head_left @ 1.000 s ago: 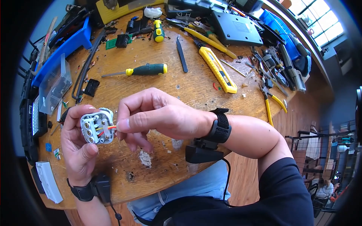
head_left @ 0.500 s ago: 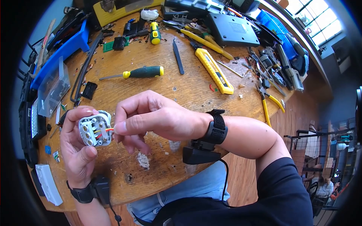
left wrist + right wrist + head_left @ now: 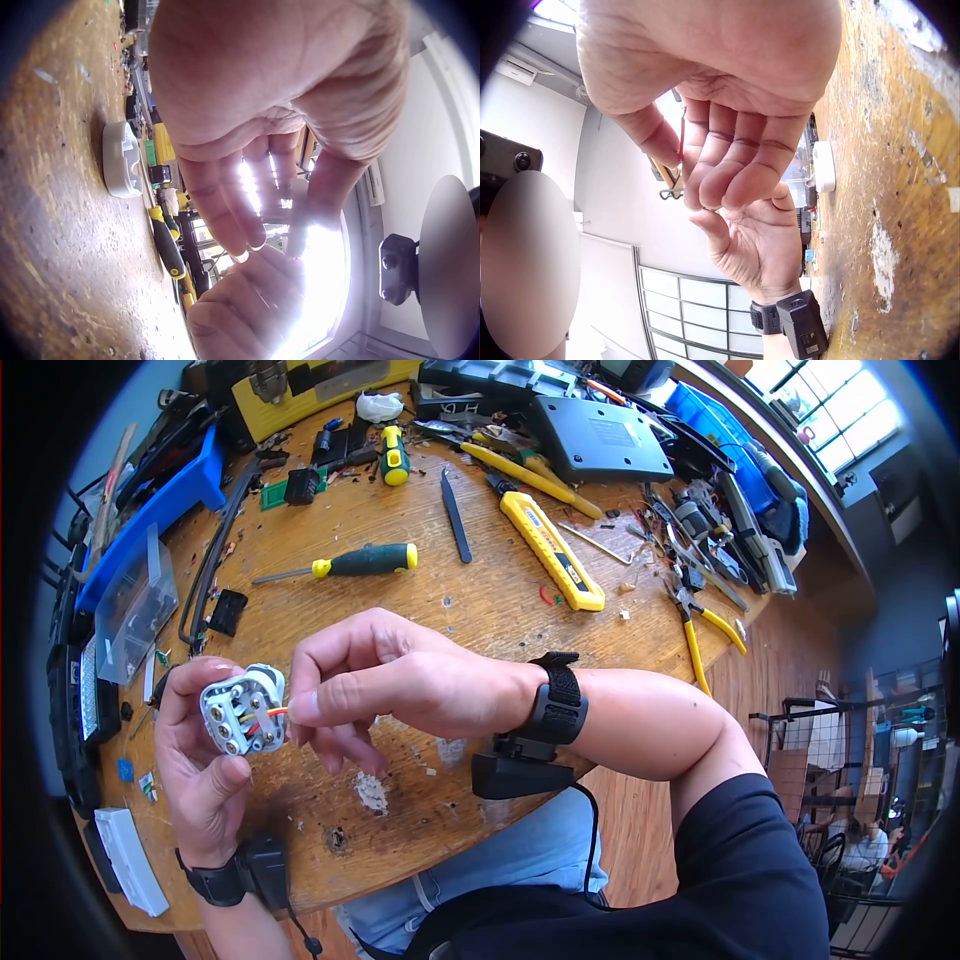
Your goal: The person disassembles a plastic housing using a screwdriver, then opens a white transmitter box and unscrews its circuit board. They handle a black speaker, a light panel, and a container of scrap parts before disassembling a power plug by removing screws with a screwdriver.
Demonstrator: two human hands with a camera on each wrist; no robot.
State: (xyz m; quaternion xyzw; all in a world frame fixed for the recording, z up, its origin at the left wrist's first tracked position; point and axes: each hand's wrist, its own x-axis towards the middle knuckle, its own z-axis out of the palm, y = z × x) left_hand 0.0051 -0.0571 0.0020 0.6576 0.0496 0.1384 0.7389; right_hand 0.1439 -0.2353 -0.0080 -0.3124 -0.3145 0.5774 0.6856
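In the head view, my left hand [image 3: 197, 785] holds a small white electrical fitting [image 3: 236, 712] between thumb and fingers, its inside facing up toward the camera. Several brass screw terminals show along one side of it. Yellow and red wires [image 3: 268, 714] run out of its right side, and my right hand [image 3: 405, 682] pinches their ends between thumb and index finger. A thin red wire [image 3: 682, 135] appears at that thumb in the right wrist view. The other right fingers are loosely curled. In the left wrist view, the hands largely hide the fitting.
A white plastic cover [image 3: 130, 860] lies at the table's left front edge. Beyond the hands are a screwdriver [image 3: 360, 560], tweezers [image 3: 456, 518], a yellow utility knife [image 3: 553, 550] and yellow-handled pliers [image 3: 700, 630]. A clear plastic box [image 3: 137, 605] stands at left.
The head view has shifted slightly, so the table items appear further left. The fitting has tilted a little in the left hand. Both grips stay the same.
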